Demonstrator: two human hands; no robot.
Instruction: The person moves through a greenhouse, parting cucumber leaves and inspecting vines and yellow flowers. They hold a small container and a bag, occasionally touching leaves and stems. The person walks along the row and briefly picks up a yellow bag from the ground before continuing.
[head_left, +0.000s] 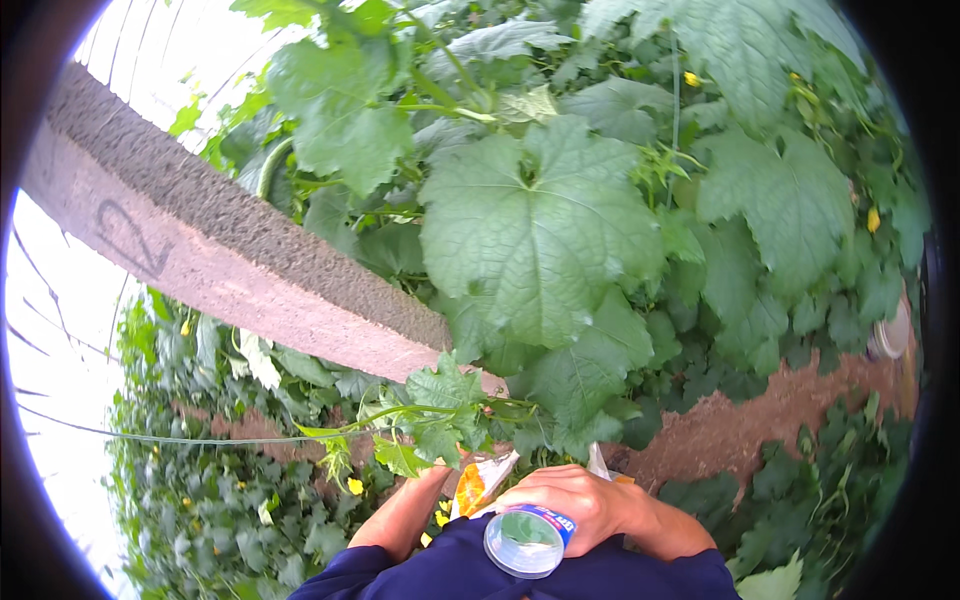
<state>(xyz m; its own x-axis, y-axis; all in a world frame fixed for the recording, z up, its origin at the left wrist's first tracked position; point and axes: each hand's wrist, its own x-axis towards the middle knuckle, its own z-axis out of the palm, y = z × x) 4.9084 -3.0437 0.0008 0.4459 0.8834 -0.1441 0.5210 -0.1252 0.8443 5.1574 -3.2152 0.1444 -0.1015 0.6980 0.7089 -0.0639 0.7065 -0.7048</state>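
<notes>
My right hand (574, 495) is wrapped around a clear plastic tub (525, 544) with a blue label bearing writing, held close against my dark blue shirt. The tub is tilted so that its clear round end faces up towards me; green shows through it. My left forearm reaches forward, and only a little of my left hand (444, 466) shows. Leaves (446, 420) of a climbing vine hide its fingers, so any hold is out of sight. Between my arms is a white plastic bag (480, 484) with orange print, partly covered by my right hand.
A rough concrete post (247, 247) slants across the left. Large-leaved vines (536, 225) crowd the front, with a slender green fruit (271, 166) near the post. A thin line (225, 440) crosses at left. Bare soil (750, 420) runs rightward to a pale bucket (892, 334).
</notes>
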